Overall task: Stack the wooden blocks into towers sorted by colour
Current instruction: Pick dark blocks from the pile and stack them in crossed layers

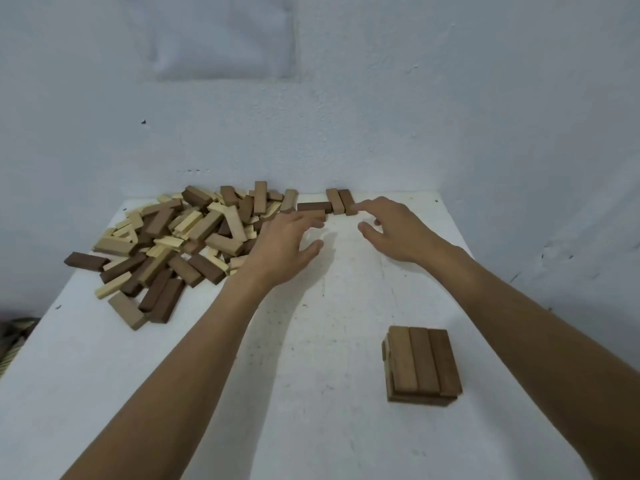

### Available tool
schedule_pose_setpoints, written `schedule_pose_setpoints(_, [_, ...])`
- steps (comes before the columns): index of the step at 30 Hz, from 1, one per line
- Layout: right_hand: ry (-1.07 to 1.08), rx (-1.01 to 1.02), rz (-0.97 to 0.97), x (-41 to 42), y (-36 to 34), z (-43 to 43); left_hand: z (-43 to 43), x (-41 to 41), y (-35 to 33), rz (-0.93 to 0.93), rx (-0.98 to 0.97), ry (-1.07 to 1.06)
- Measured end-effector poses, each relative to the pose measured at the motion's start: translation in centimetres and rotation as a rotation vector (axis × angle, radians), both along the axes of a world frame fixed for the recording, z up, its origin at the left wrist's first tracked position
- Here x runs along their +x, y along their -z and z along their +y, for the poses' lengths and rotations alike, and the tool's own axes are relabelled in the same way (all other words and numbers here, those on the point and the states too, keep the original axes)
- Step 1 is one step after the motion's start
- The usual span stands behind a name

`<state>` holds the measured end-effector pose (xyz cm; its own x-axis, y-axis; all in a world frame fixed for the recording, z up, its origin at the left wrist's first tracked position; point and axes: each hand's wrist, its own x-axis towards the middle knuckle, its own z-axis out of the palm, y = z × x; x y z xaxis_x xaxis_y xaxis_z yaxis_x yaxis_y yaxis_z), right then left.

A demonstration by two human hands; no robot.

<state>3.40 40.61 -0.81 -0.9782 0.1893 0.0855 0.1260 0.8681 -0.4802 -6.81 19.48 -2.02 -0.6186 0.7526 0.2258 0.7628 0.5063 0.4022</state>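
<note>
With both the left hand (289, 242) and right hand (391, 226) spread open and empty at the far edge of the table (311, 375), best to pinch the mid-brown blocks (341, 201) by their long sides, clear of the pile (180, 237), and carry them level to the near-right tower (422, 363).

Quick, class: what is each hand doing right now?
Left hand: open, holding nothing, by the pile.
Right hand: open, empty, fingertip at a brown block.
</note>
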Motion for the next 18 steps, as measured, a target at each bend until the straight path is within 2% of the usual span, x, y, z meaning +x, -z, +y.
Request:
schedule_pose_setpoints(5, [-0.054,0.201,-0.076,-5.9,2.1,1.4,3.1,-4.2,1.5,0.261,-0.093,-0.04])
schedule_pose_setpoints(8, [-0.096,0.273,-0.081,-7.3,2.8,1.6,4.3,-5.1,2.0,0.291,-0.16,-0.073])
schedule_pose_setpoints(12, [-0.03,0.191,-0.004,-7.6,3.3,1.7,5.2,-5.1,1.9,0.247,-0.201,-0.021])
schedule_pose_setpoints(18, [0.034,-0.053,0.069,-5.1,2.3,2.0,5.4,-3.8,1.9,0.172,-0.22,0.068])
